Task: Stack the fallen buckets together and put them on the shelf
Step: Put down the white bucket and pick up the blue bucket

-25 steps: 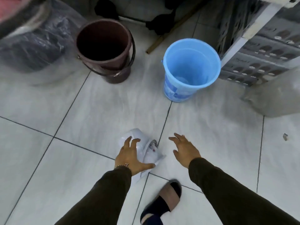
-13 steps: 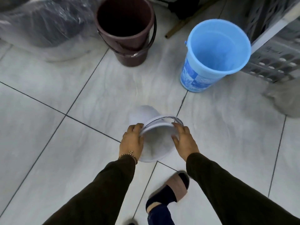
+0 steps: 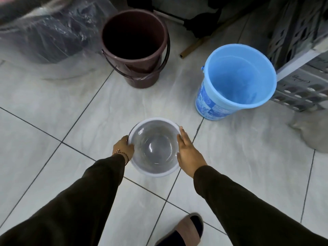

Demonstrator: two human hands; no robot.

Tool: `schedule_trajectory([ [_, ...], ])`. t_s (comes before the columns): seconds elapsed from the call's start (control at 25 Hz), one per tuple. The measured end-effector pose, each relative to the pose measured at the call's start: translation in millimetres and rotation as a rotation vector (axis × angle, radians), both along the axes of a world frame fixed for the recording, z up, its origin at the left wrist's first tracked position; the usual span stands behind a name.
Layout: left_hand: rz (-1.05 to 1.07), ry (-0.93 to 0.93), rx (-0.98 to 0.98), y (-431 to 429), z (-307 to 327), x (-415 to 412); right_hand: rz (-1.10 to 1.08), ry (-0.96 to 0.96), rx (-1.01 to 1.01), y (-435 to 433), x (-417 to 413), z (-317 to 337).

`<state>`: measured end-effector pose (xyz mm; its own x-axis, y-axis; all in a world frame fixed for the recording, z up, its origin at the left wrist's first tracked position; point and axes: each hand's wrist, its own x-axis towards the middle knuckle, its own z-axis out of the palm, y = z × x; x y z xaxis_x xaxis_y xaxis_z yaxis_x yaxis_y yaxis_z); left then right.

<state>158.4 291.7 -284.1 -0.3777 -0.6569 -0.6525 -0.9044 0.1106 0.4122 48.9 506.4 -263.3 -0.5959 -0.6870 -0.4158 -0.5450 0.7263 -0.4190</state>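
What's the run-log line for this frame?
phase: gather | left hand + right hand: gripping white bucket upright | brown bucket, blue bucket: upright, unstacked

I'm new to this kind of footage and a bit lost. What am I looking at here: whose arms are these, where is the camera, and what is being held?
There is no machine here. A person wears a camera on their head, looking down at their own arms in dark sleeves. The left hand and right hand grip opposite sides of a small white bucket, mouth up. On the tiled floor beyond stand a brown bucket and a blue bucket, both upright. Grey crates sit at the right, a plastic-wrapped bundle at the left.
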Motion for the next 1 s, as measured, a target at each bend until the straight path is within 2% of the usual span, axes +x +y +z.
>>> schedule_trajectory([
  [0.12, 0.001, -0.032, 0.169, -3, 10, -8, 0.002, -0.099, -0.046, 1, -10, 8],
  [0.2, -0.009, -0.041, 0.154, -2, 27, -23, -0.090, -0.177, -0.111, 6, -23, 18],
  [0.24, -0.039, -0.033, 0.089, 0, 37, -30, -0.201, -0.226, -0.152, 11, -30, 24],
  [0.32, -0.089, 0.069, -0.031, 8, 63, -55, -0.616, -0.361, -0.274, 21, -51, 39],
  [0.4, -0.108, 0.235, -0.034, 21, 83, -84, -1.111, -0.458, -0.440, 31, -77, 51],
  [0.44, -0.128, 0.306, 0.002, 30, 92, -107, -1.283, -0.415, -0.508, 39, -98, 57],
  [0.52, -0.153, 0.387, 0.103, 50, 103, -160, -1.486, -0.328, -0.573, 54, -144, 63],
  [0.6, -0.150, 0.381, 0.229, 65, 104, -215, -1.623, -0.450, -0.613, 63, -184, 58],
  [0.68, -0.148, 0.366, 0.346, 80, 97, -256, -1.670, -0.695, -0.685, 65, -209, 55],
  [0.72, -0.155, 0.369, 0.373, 88, 94, -269, -1.644, -0.758, -0.717, 64, -214, 57],
  [0.84, -0.084, 0.405, 0.437, 101, 91, -278, -1.613, -0.733, -0.708, 67, -216, 70],
  [1.0, 0.283, 0.406, 0.633, 99, 119, -258, -1.555, -0.641, -0.575, 77, -195, 113],
])
